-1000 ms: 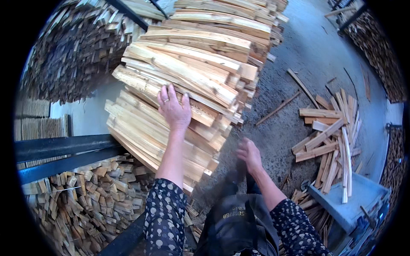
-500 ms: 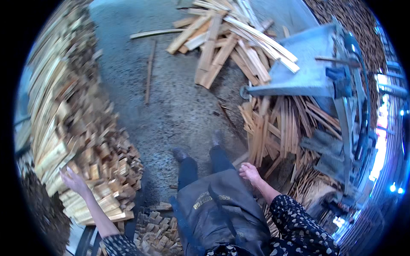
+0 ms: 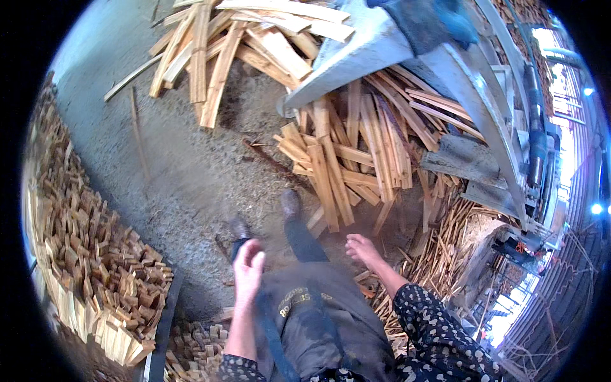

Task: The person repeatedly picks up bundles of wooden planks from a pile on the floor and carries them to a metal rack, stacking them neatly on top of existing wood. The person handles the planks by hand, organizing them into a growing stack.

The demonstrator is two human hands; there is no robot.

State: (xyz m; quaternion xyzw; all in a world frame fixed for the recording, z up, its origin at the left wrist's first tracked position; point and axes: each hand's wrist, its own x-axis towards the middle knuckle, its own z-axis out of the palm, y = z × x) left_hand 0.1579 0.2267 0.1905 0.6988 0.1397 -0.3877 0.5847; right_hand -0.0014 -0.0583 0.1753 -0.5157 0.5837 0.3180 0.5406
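Note:
My left hand (image 3: 249, 270) is raised over the left side of my dark apron (image 3: 318, 299), its fingers loosely bent and apart, with nothing in it. On the right, my right hand (image 3: 364, 249) hovers beside the apron; its fingers are half curled and a little apart, and no object shows in them. Nearest to it lies a heap of long split wood slats (image 3: 331, 181), which the hand does not touch. To the left stands a large bank of tightly packed short wood sticks (image 3: 102, 274), apart from my left hand.
Another pile of loose slats (image 3: 213, 57) lies on the concrete floor (image 3: 184, 178) ahead. A grey metal machine frame (image 3: 356, 54) juts in from the right above the slats. Thin wood strips (image 3: 439, 254) are heaped at the right. A lone stick (image 3: 139, 137) lies on the floor.
My left hand has come away from the stacked wood at the left, over to the front of my apron. The view has turned right, and the right hand stays near the slat heap.

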